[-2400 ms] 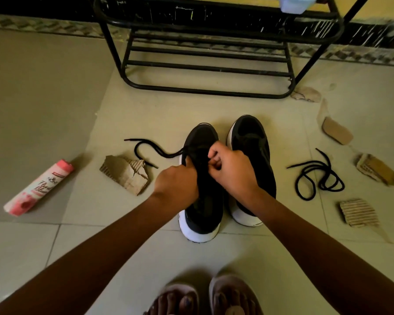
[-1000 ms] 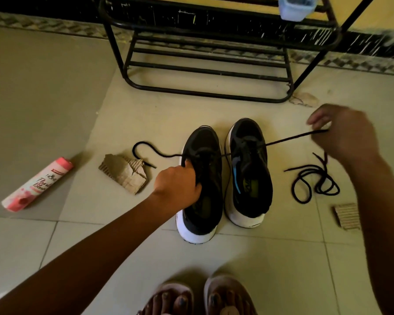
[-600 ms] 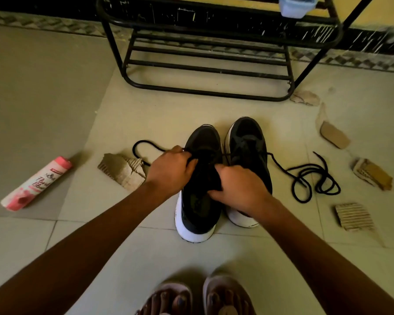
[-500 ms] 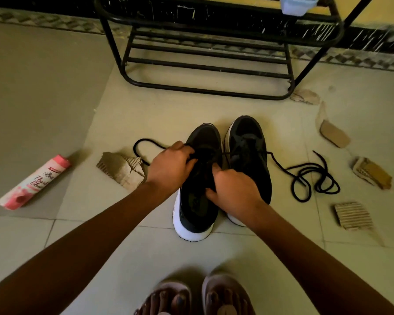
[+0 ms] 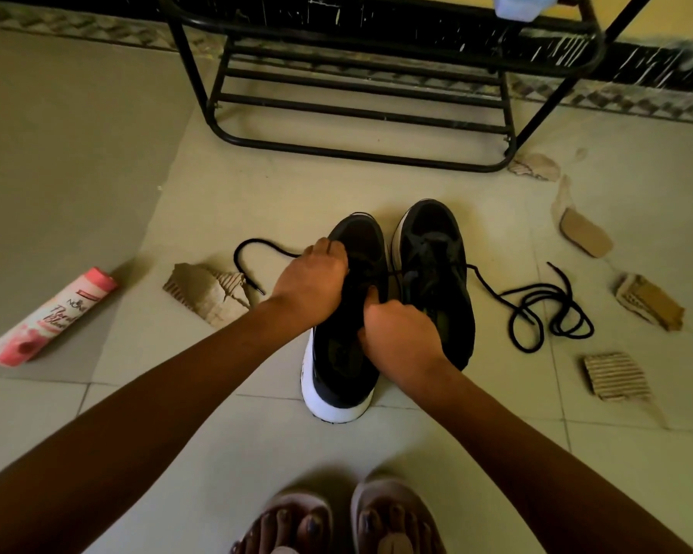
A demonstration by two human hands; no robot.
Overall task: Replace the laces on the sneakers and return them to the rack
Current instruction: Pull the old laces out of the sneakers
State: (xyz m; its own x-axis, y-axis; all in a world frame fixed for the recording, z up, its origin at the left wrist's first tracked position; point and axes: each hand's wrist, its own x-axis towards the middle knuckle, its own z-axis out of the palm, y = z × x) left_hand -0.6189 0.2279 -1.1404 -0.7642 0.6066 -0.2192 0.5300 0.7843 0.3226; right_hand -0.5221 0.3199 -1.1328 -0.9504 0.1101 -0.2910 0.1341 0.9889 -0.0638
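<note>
Two black sneakers with white soles stand side by side on the tiled floor, the left sneaker (image 5: 343,369) and the right sneaker (image 5: 437,249). My left hand (image 5: 311,285) grips the left sneaker's upper at its left side. My right hand (image 5: 397,337) holds the same sneaker near the tongue, fingers curled. A black lace (image 5: 245,249) runs out from under my left hand in a loop to the left. Its other end crosses the right sneaker and runs into a loose tangle of black lace (image 5: 545,309) on the right. The black metal rack (image 5: 361,113) stands behind the sneakers.
A pink spray can (image 5: 51,315) lies on the floor at left. Several torn cardboard pieces are scattered around: one (image 5: 207,291) beside my left hand, others (image 5: 613,375) to the right. My feet in sandals (image 5: 337,517) are at the bottom edge.
My right hand pulled the lace far out to the right, let it drop, and came back onto the left sneaker. The left hand stayed on that sneaker.
</note>
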